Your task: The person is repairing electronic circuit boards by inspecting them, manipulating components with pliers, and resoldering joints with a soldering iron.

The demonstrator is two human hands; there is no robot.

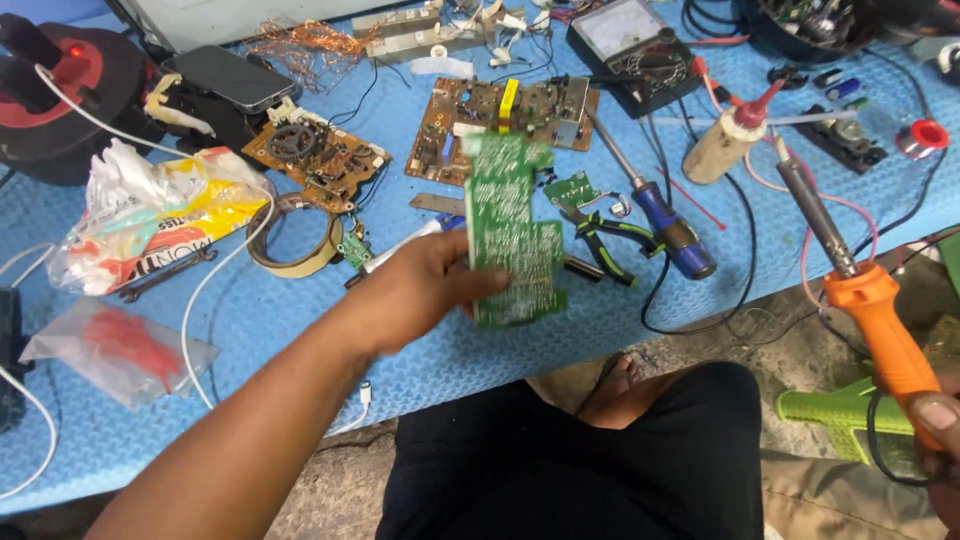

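Note:
My left hand [425, 290] grips a long green circuit board [512, 225] by its lower left edge and holds it upright above the blue table mat [300, 330]. At the right edge of the head view my right hand [935, 425] is closed on the orange handle of a soldering iron [860, 285], whose metal tip points up and left toward a small glue bottle [725, 140]. The iron's tip is well apart from the green board.
On the mat lie two brown circuit boards [505, 115] [315, 150], a blue-handled screwdriver [665, 220], green-handled pliers [605, 235], a tape roll [295, 235], a multimeter [630, 40], a phone [230, 75], plastic bags [150, 215] and loose wires. A green tool [845, 415] rests by my knee.

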